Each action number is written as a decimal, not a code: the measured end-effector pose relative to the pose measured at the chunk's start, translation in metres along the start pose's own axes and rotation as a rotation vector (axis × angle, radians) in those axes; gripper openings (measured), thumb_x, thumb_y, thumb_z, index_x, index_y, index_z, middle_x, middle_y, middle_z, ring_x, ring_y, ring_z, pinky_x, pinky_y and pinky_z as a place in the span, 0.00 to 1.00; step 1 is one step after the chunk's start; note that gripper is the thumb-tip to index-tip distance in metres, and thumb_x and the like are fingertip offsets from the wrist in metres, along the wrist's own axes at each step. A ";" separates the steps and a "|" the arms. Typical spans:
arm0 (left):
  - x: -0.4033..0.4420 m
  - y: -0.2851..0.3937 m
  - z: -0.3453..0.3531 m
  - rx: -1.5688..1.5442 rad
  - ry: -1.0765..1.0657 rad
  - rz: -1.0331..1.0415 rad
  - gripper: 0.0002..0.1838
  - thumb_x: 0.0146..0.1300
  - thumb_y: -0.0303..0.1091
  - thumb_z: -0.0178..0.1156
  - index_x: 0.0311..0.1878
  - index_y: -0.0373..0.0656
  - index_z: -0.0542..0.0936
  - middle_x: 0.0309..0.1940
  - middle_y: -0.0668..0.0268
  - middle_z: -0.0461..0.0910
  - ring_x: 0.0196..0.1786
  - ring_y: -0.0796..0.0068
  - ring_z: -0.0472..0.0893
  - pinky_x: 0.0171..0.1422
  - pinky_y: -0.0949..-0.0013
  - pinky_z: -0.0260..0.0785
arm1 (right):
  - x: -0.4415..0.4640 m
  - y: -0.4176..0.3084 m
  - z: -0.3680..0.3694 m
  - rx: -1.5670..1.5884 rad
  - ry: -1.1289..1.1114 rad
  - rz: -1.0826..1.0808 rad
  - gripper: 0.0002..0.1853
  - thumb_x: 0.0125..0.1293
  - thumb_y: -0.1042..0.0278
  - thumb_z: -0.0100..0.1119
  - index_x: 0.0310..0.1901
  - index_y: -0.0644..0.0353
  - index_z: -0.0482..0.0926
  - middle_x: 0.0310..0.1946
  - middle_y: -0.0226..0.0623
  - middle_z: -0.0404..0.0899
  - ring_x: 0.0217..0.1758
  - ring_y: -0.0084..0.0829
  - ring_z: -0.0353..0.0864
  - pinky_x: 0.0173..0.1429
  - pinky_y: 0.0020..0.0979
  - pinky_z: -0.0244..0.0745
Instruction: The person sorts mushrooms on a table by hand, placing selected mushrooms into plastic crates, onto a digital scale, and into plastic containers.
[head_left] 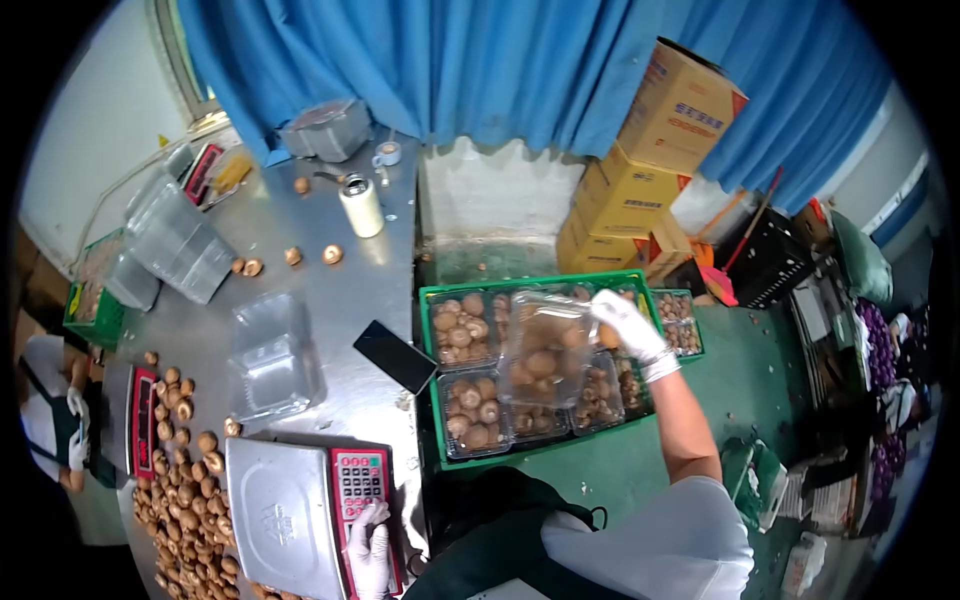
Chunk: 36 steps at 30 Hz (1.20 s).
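Note:
My right hand (628,325), in a white glove, grips one edge of a clear plastic clamshell box (548,345) above a green crate (540,456). Brown mushrooms show in or through that box; I cannot tell which. Below it, the crate holds several clear boxes of mushrooms (470,410). My left hand (370,560), also gloved, rests at the keypad edge of a red and silver scale (280,500), fingers loosely extended and nothing visible in them. The weighing plate carries nothing. A clear plastic box (272,360) lies on the metal table beyond the scale.
Loose mushrooms (185,510) heap left of the scale. A phone (395,357) lies at the table (345,300) edge; a cream bottle (361,207) stands farther back. Cardboard boxes (632,190) are stacked past the crate. Another person (55,410) is at far left.

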<state>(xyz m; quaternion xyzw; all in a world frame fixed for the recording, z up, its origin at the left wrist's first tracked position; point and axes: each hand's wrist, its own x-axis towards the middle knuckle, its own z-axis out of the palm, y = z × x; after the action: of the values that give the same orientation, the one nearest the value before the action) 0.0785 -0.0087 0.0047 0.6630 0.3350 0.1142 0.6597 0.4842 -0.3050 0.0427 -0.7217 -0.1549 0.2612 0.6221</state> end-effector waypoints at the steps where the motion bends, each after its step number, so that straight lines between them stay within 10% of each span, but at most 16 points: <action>1: 0.002 -0.009 -0.002 -0.077 -0.002 -0.012 0.18 0.69 0.29 0.53 0.60 0.34 0.71 0.53 0.57 0.78 0.55 0.68 0.77 0.66 0.67 0.64 | -0.005 0.008 -0.035 -0.174 0.031 -0.104 0.08 0.70 0.62 0.53 0.36 0.57 0.73 0.30 0.23 0.72 0.34 0.17 0.72 0.42 0.24 0.72; 5: 0.007 -0.019 0.000 -0.112 -0.004 -0.018 0.19 0.70 0.32 0.52 0.60 0.33 0.70 0.51 0.55 0.78 0.55 0.66 0.77 0.66 0.66 0.64 | -0.033 0.025 -0.131 -0.234 0.040 0.203 0.09 0.68 0.63 0.55 0.35 0.60 0.75 0.29 0.27 0.77 0.34 0.20 0.76 0.42 0.26 0.73; 9: 0.006 0.001 0.007 -0.089 -0.085 -0.004 0.19 0.70 0.30 0.50 0.61 0.32 0.70 0.53 0.53 0.78 0.58 0.65 0.76 0.66 0.68 0.64 | -0.027 0.078 -0.153 -1.246 0.329 -0.013 0.09 0.67 0.63 0.55 0.36 0.59 0.77 0.26 0.29 0.78 0.29 0.23 0.75 0.36 0.27 0.74; 13: -0.003 0.009 0.008 -0.187 -0.056 -0.097 0.17 0.69 0.26 0.51 0.59 0.32 0.73 0.53 0.59 0.78 0.55 0.75 0.76 0.63 0.73 0.65 | 0.010 0.039 0.007 -0.144 0.105 0.038 0.11 0.70 0.62 0.51 0.37 0.60 0.77 0.31 0.32 0.79 0.29 0.24 0.75 0.36 0.26 0.71; 17: -0.018 -0.007 0.013 -0.177 -0.068 0.092 0.22 0.67 0.31 0.57 0.63 0.37 0.70 0.59 0.58 0.74 0.56 0.70 0.77 0.61 0.67 0.69 | 0.006 0.017 0.186 0.106 -0.621 0.031 0.11 0.71 0.67 0.47 0.39 0.64 0.77 0.40 0.35 0.78 0.36 0.27 0.78 0.45 0.28 0.73; 20: -0.046 -0.009 0.020 0.254 0.175 0.326 0.31 0.62 0.35 0.62 0.67 0.43 0.66 0.62 0.56 0.69 0.58 0.62 0.76 0.62 0.62 0.69 | -0.026 0.034 0.283 -0.271 -1.050 -0.502 0.16 0.73 0.60 0.44 0.49 0.64 0.75 0.53 0.39 0.73 0.56 0.31 0.73 0.59 0.32 0.70; 23: -0.087 -0.010 0.019 0.638 0.510 0.224 0.34 0.58 0.38 0.65 0.67 0.45 0.66 0.61 0.55 0.69 0.59 0.55 0.73 0.61 0.57 0.68 | -0.096 0.017 0.349 0.328 -1.322 0.457 0.28 0.75 0.48 0.40 0.68 0.58 0.58 0.65 0.43 0.63 0.68 0.33 0.64 0.66 0.38 0.65; 27: -0.161 -0.036 0.013 0.496 1.011 0.175 0.26 0.54 0.33 0.68 0.58 0.45 0.75 0.57 0.60 0.74 0.57 0.57 0.75 0.60 0.62 0.69 | -0.144 0.017 0.395 0.280 -1.677 0.465 0.36 0.75 0.45 0.36 0.74 0.57 0.40 0.71 0.47 0.53 0.71 0.36 0.60 0.66 0.42 0.66; 32: -0.251 -0.070 0.041 0.428 1.386 0.068 0.16 0.53 0.32 0.69 0.45 0.39 0.79 0.52 0.59 0.79 0.53 0.59 0.78 0.56 0.64 0.71 | -0.229 0.026 0.424 -0.120 -2.105 0.287 0.32 0.76 0.54 0.39 0.75 0.55 0.41 0.71 0.39 0.57 0.68 0.30 0.64 0.66 0.30 0.66; 36: -0.351 -0.091 0.063 0.418 1.742 -0.254 0.13 0.54 0.32 0.67 0.42 0.39 0.82 0.43 0.57 0.82 0.47 0.59 0.81 0.52 0.64 0.72 | -0.265 0.050 0.433 -0.340 -2.162 -0.214 0.25 0.74 0.56 0.45 0.67 0.58 0.64 0.62 0.44 0.70 0.63 0.32 0.72 0.65 0.31 0.66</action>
<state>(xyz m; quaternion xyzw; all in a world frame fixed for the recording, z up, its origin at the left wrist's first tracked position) -0.1736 -0.2766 0.0135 0.4062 0.8003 0.4386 0.0462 0.0166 -0.1052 0.0036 -0.1712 -0.7137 0.6755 0.0701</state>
